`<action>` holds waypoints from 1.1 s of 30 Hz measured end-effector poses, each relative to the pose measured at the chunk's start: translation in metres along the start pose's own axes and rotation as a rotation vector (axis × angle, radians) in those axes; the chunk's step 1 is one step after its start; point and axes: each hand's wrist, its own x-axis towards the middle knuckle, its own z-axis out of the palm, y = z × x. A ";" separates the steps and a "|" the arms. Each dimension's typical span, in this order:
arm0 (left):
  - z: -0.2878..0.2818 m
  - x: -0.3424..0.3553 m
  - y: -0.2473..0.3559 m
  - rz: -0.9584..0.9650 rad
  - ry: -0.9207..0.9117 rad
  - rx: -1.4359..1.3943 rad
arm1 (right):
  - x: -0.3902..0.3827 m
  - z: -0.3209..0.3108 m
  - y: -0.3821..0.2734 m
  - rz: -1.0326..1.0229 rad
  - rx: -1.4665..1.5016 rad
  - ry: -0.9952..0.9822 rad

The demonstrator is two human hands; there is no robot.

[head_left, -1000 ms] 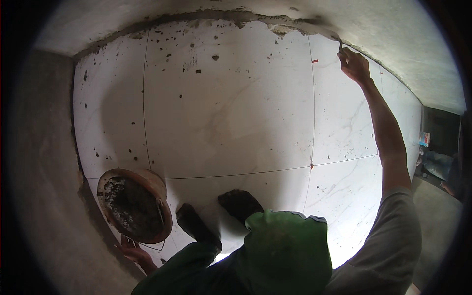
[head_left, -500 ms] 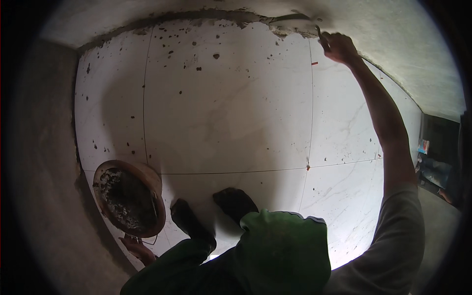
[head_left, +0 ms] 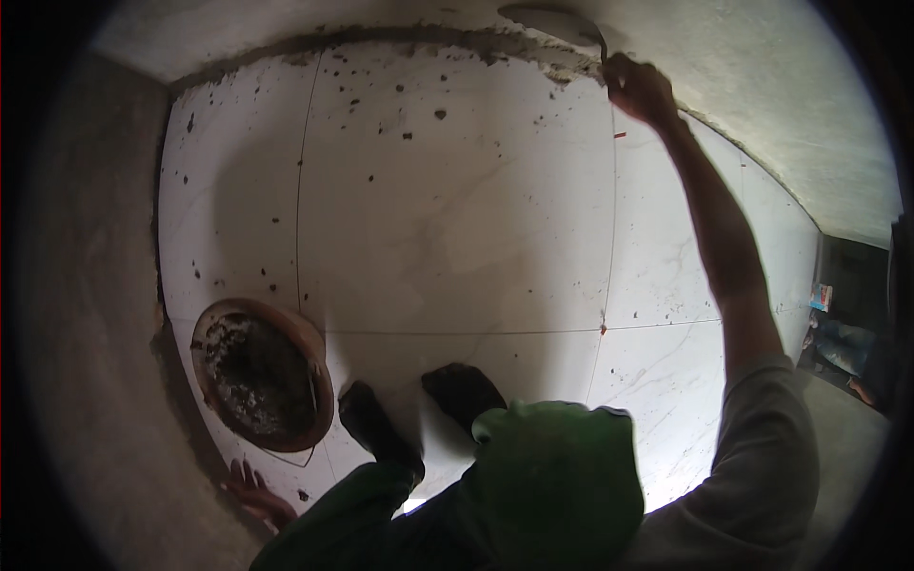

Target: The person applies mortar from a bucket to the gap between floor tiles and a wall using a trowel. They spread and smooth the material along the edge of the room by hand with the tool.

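My right hand point(head_left: 641, 90) is stretched to the far edge of the floor, closed round the handle of a trowel point(head_left: 560, 23). The trowel's blade reaches left from my fist, over the mortar-filled gap point(head_left: 457, 38) between the tiles and the far wall. At the lower left my left hand point(head_left: 259, 497) holds nothing, its fingers apart beside the base of the left wall. Just above it stands a round bucket point(head_left: 324, 381) with grey, crusted mortar point(head_left: 259, 376) inside and a thin wire handle hanging down at its near side.
Large white marbled tiles point(head_left: 428, 238) cover the floor, sprinkled with dark mortar crumbs. Small red tile spacers point(head_left: 620, 135) sit in the joints. My dark-shod feet point(head_left: 462, 392) are beside the bucket. Bare grey walls rise at left point(head_left: 95, 285) and right; several items point(head_left: 843, 343) lie at far right.
My left hand has come away from the bucket's near side, and its fingers have spread. The trowel blade has swung up toward the far wall. The whole view has shifted slightly.
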 end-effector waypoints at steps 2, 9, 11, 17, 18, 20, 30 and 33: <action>0.000 0.005 0.010 -0.010 0.098 0.015 | -0.028 0.011 0.006 0.099 0.184 0.117; 0.001 0.038 0.069 0.208 -0.054 0.201 | -0.105 0.060 -0.124 0.725 1.490 0.265; 0.012 0.035 0.127 0.287 -0.041 0.162 | -0.088 0.076 -0.157 0.871 1.662 0.297; 0.052 0.046 0.258 0.539 -0.243 0.322 | 0.001 0.108 -0.098 1.037 2.300 0.841; 0.056 0.048 0.269 0.571 -0.283 0.336 | 0.011 0.108 -0.080 0.934 2.274 0.842; 0.043 0.028 0.293 0.604 -0.262 0.360 | 0.037 0.093 -0.097 1.039 2.382 0.821; 0.062 0.007 0.249 0.456 -0.315 0.410 | 0.050 0.143 -0.127 1.150 2.418 0.788; 0.063 0.012 0.239 0.427 -0.353 0.382 | 0.080 0.157 -0.195 1.052 2.064 0.707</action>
